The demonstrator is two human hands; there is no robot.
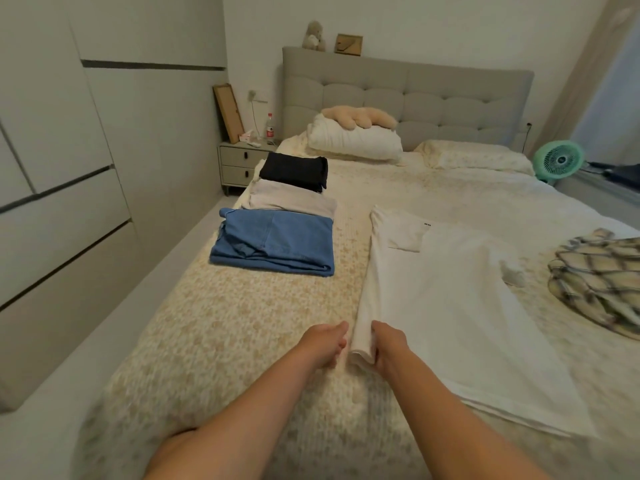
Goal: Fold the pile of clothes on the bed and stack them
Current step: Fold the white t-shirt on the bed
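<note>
On the near bed [242,323], your right hand [389,344] pinches the white shirt's [450,299] folded edge while your left hand [323,344] hovers beside it, fingers loosely spread.

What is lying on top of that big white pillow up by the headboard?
A tan plush toy lies across the top of the white pillow. Under the pillow, an edge of patterned bedding shows; anything else beneath it is covered and cannot be seen.

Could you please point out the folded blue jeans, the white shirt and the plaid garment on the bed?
folded blue jeans [277,242]: head view, middle of top layer.
white shirt [450,299]: head view, centre of flat body.
plaid garment [599,282]: head view, middle of crumpled heap.
</note>
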